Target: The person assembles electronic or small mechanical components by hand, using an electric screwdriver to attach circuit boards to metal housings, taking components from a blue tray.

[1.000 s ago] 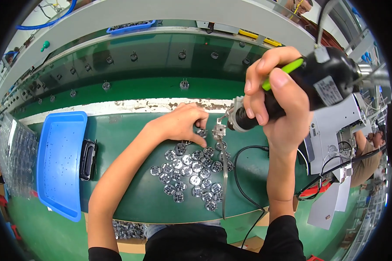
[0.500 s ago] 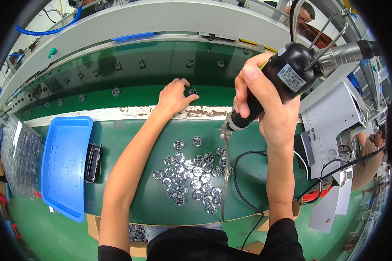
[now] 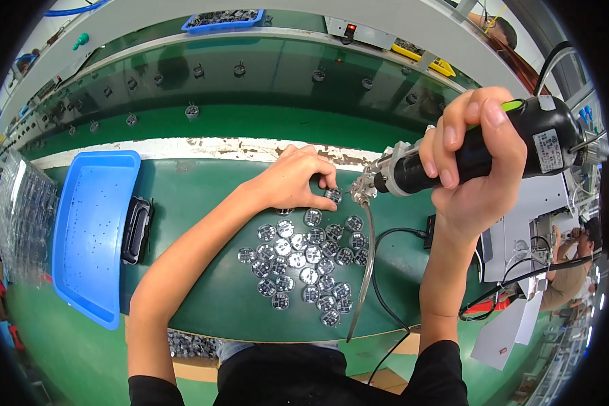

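Note:
Between the thumb and fingertips of my left hand (image 3: 296, 177) is a small round electronic module (image 3: 333, 195), held just above or on the green bench near its far edge. My right hand (image 3: 484, 196) is wrapped around a black electric screwdriver (image 3: 416, 174), which lies nearly level. Its metal nozzle (image 3: 367, 184) points left at the held module, with a small gap between them. From the nozzle a clear tube (image 3: 369, 271) hangs down to the bench. Several similar round modules (image 3: 309, 255) with clear rims lie loosely grouped below my left hand.
A blue tray (image 3: 91, 237) with dark specks stands at the left, beside a black rectangular holder (image 3: 137, 230). Beyond the white worn ledge (image 3: 210, 147), a green conveyor (image 3: 250, 122) carries spaced modules. A black cable (image 3: 379, 284) crosses the bench. A grey machine (image 3: 514, 230) stands right.
My left hand has come back from the conveyor to the bench with a module in its fingers. My right hand has moved right, turning the screwdriver toward level. The view has shifted.

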Demonstrator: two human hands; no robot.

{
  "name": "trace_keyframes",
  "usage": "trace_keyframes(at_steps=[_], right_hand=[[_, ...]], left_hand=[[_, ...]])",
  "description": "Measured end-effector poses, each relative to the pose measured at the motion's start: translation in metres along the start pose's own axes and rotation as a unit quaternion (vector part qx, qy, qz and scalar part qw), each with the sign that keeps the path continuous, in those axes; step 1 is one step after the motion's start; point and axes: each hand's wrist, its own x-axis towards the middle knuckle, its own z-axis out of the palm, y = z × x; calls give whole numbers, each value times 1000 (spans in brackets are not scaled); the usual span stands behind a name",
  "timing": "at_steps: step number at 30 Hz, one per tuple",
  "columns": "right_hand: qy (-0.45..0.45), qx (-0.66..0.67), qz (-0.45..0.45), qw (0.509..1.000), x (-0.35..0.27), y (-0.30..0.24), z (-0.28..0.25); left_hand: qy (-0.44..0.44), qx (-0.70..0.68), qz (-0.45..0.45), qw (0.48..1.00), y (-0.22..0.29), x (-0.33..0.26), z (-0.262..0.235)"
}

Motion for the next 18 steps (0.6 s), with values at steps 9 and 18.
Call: trace_keyframes(at_steps=[9,18], right_hand=[[-34,-65,54,996,-4,22,17],[-14,0,53,998,-3,22,10]], left_hand=[[-21,-25,10,999,-5,-4,4],[-16,-32,13,999,-4,-5,3]])
